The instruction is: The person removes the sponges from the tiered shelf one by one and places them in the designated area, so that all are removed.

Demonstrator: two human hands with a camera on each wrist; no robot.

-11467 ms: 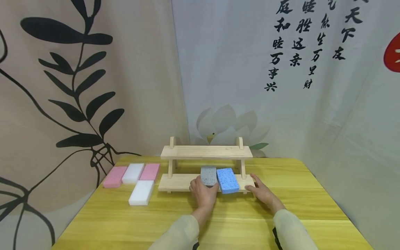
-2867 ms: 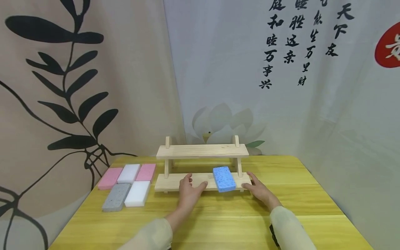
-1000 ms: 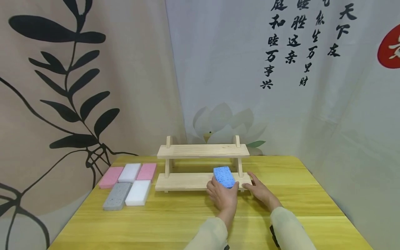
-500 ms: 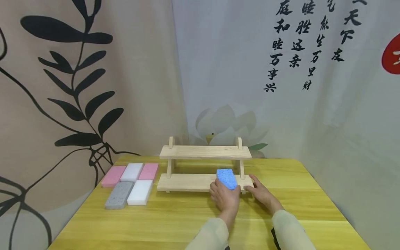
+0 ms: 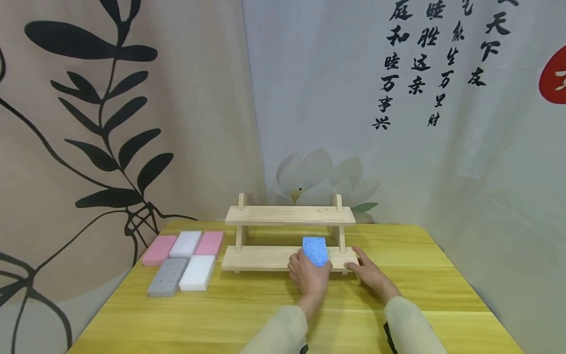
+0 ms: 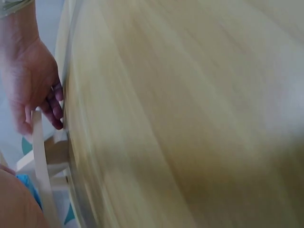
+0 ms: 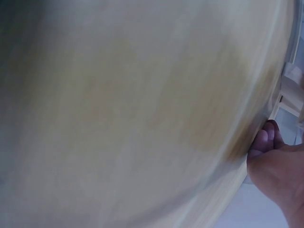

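My left hand [image 5: 308, 276] holds a blue speckled sponge [image 5: 315, 250] between thumb and fingers, over the right part of a two-tier wooden shelf's [image 5: 261, 258] lower board. Only a sliver of the blue sponge [image 6: 31, 192] shows in the left wrist view, beside part of the left hand. At the right end of that same board, my right hand [image 5: 375, 277] grips the edge, thumb in front and fingers round the end. In the left wrist view the right hand [image 6: 34, 78] has the board's end between thumb and fingers.
Left of the shelf, on the yellow wooden table [image 5: 247, 314], lie two pink sponges [image 5: 160, 250], two white sponges [image 5: 198, 273] and a grey sponge [image 5: 168, 278], set close together. A printed curtain [image 5: 208, 123] hangs behind the table.
Over the longer span, the grey sponge went from the shelf to the group at left. My left hand then took hold of the blue sponge and has just shifted it slightly left. The right hand stayed.
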